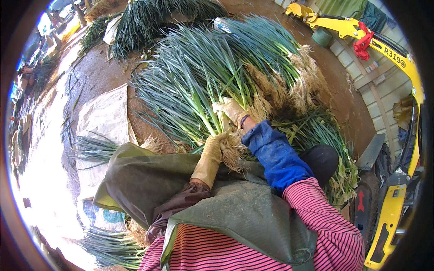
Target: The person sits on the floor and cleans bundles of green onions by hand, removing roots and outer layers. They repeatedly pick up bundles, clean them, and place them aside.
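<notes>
My left hand (211, 154), in a pale yellow glove, closes around the lower stalks of several green onions (207, 120), just above their stringy roots. Those roots (232, 154) hang over the green apron on my lap. Beyond and to the right, my right hand (232, 110), also gloved, has its fingers bent at pale stalks beside the large heap of green onions (190, 67); whether it grips them is hard to tell. The heap's leaves point to the upper left and its roots lie to the right.
More green onions (325, 135) lie by my right knee. To the left, a small bunch (96, 148) rests on a flat pale sack (101, 111), with another bunch (112, 245) nearer me. Further bundles (145, 23) stand beyond. A yellow machine arm (412, 78) curves along the right.
</notes>
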Action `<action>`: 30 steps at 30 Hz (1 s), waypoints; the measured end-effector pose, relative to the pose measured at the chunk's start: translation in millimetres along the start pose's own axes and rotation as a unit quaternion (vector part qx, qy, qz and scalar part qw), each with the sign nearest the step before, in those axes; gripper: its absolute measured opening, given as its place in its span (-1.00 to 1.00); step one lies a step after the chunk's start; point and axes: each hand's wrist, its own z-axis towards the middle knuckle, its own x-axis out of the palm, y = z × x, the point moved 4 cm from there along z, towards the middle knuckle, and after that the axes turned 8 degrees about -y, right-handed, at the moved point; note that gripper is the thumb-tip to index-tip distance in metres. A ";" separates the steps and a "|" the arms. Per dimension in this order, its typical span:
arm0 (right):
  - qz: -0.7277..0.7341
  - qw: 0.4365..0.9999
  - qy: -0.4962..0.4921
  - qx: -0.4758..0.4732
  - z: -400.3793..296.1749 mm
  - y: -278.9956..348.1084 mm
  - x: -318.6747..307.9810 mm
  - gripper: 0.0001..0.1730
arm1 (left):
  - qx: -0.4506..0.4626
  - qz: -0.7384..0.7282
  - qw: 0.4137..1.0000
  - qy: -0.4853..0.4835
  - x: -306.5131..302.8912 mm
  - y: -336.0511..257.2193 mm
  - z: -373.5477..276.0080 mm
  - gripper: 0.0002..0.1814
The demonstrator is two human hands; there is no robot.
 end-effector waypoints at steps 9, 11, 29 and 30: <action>-0.026 0.999 0.025 -0.010 -18.7 21.3 -5.8 -0.76 | 0.061 0.058 0.996 -0.043 8.5 -12.0 -17.6 -0.88; -0.037 0.999 0.014 0.009 -19.0 15.2 -10.7 -0.83 | 0.068 0.055 0.995 -0.038 10.4 -14.0 -20.0 -0.88; -0.049 0.952 -0.296 0.055 -16.9 -1.2 -113.1 -0.50 | 0.044 0.026 0.998 0.024 6.1 -7.3 -3.7 -0.79; -0.105 0.952 -0.279 0.067 -15.8 2.7 -104.7 -0.51 | 0.035 0.009 0.999 0.028 4.7 -7.2 -0.6 -0.79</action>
